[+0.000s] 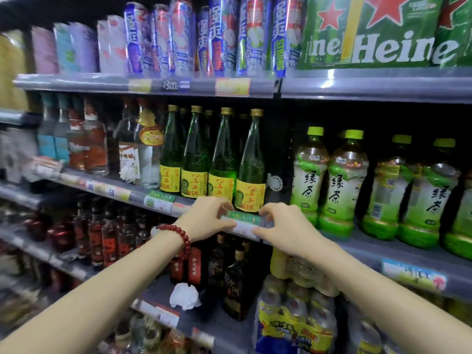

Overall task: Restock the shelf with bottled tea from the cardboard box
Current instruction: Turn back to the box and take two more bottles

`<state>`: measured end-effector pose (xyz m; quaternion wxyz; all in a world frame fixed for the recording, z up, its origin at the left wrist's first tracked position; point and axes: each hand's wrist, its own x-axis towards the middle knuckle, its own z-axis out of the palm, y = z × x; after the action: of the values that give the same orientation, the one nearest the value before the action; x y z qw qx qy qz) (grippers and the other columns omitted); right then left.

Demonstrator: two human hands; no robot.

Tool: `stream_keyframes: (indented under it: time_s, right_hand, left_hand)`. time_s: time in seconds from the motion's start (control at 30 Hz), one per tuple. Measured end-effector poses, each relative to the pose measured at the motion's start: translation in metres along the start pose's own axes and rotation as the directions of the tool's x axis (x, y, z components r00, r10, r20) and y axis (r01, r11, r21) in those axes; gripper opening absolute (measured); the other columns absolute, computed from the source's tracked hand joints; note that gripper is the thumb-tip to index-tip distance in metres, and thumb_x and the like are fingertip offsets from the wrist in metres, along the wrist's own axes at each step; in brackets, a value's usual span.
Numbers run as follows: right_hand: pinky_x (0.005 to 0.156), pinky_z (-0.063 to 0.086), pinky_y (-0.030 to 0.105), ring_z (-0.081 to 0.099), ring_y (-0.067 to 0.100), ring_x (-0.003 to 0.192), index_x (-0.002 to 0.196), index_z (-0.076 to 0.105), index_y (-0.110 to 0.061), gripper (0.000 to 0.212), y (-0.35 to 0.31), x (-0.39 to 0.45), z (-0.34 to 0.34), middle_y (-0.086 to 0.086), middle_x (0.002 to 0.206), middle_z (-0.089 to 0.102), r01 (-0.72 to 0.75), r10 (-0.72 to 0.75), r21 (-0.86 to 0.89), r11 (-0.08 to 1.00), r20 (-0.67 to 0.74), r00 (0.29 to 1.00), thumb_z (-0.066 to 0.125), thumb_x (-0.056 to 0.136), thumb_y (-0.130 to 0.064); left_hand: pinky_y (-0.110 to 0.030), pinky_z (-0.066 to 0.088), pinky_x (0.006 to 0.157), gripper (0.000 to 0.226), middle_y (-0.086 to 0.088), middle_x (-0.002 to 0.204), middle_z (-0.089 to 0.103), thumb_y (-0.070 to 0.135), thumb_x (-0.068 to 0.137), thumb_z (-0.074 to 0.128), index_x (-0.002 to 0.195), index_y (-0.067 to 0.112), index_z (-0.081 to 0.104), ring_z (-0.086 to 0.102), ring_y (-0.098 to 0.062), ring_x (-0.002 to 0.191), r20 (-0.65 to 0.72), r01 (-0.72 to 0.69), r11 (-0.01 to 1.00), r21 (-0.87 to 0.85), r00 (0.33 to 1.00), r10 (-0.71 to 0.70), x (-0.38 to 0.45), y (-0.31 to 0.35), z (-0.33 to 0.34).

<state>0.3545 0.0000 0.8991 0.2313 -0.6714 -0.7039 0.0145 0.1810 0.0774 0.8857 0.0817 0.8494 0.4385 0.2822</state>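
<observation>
Both hands are pinching a price label (242, 222) on the shelf rail (357, 249), left hand (207, 218) and right hand (283, 227) gripping its ends, probably straightening it. Green tea bottles (342, 185) are standing just right; no cardboard box is showing

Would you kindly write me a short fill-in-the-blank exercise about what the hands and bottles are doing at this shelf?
1. Both hands, the left hand and right hand, pinch the price label on the shelf ____.
2. The tea bottles have ____ caps.
3. The bead bracelet sits on the ____ wrist.
4. The green glass bottles wear ____ labels.

Missing words: edge; green; left; yellow
</observation>
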Motion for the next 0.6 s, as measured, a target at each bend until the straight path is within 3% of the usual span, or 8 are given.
stream_keyframes:
  time_s: [0.17,0.23,0.3,0.47,0.6]
  right_hand:
    - [0.08,0.046,0.031,0.058,0.029,0.111,0.124,0.059,-0.013,0.049,-0.039,0.028,0.056,0.01,0.118,0.064,0.157,-0.165,0.064,0.986,0.143,0.976,0.064,0.084,-0.042]
    - [0.084,0.048,0.032,0.06,0.026,0.111,0.126,0.058,-0.012,0.051,-0.052,0.034,0.08,0.01,0.12,0.065,0.21,-0.23,0.114,0.971,0.204,0.952,0.064,0.084,-0.04]
    - [0.089,0.051,0.037,0.06,0.027,0.111,0.127,0.057,-0.011,0.05,-0.063,0.04,0.103,0.01,0.119,0.065,0.245,-0.278,0.152,0.958,0.262,0.924,0.064,0.085,-0.038]
    - [0.086,0.055,0.041,0.063,0.03,0.101,0.129,0.053,-0.006,0.054,-0.078,0.047,0.168,0.015,0.12,0.062,0.298,-0.369,0.223,0.928,0.443,0.817,0.062,0.087,-0.039]
    - [0.083,0.055,0.042,0.066,0.033,0.098,0.12,0.058,0.0,0.045,-0.081,0.044,0.223,0.016,0.106,0.067,0.313,-0.427,0.294,0.903,0.54,0.725,0.062,0.089,-0.032]
  left_hand:
    - [-0.028,0.048,0.091,0.04,-0.007,0.113,0.069,0.032,0.081,0.069,0.114,0.01,0.064,0.064,-0.019,0.106,0.004,0.207,0.972,0.112,0.978,-0.209,-0.047,-0.055,-0.017]
    - [-0.028,0.048,0.092,0.042,-0.008,0.113,0.069,0.034,0.08,0.069,0.114,0.009,0.064,0.064,-0.02,0.106,-0.015,0.317,0.937,0.146,0.948,-0.319,-0.069,-0.074,-0.019]
    - [-0.028,0.048,0.09,0.043,-0.008,0.112,0.069,0.036,0.081,0.068,0.114,0.01,0.064,0.063,-0.021,0.105,-0.014,0.417,0.889,0.187,0.906,-0.422,-0.089,-0.09,-0.016]
    - [-0.026,0.046,0.081,0.039,-0.009,0.108,0.069,0.036,0.083,0.065,0.109,0.007,0.064,0.063,-0.024,0.101,-0.011,0.607,0.75,0.262,0.779,-0.627,-0.137,-0.117,0.006]
    - [-0.03,0.047,0.077,0.034,-0.012,0.102,0.069,0.034,0.082,0.067,0.1,0.005,0.065,0.064,-0.028,0.098,0.033,0.714,0.645,0.27,0.663,-0.748,-0.17,-0.144,0.041]
